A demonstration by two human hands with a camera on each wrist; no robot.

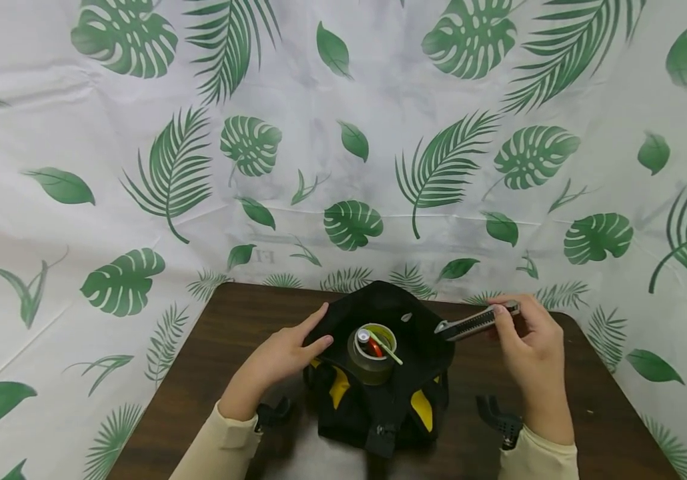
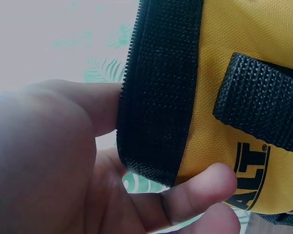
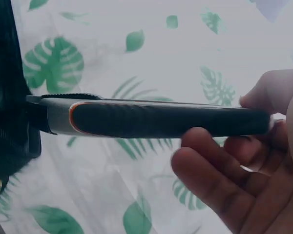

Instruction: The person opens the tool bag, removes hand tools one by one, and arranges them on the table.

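A grey utility knife (image 1: 474, 324) slants by the open bag (image 1: 348, 421).

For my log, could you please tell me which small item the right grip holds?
The utility knife; the green stick and tape roll sit unheld in the bag.

Head view fwd-down, wrist views close, bag (image 1: 343, 423) prob. shared

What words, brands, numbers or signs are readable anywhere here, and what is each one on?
"ALT": black letters turned sideways on the yellow side of the bag; any letters before it do not show.
"®": a tiny sign beside the T, on the same bag.
Low on the leaf-print cloth: faint, mirrored letters, too blurred to read.
Utility knife: no text that I can make out.
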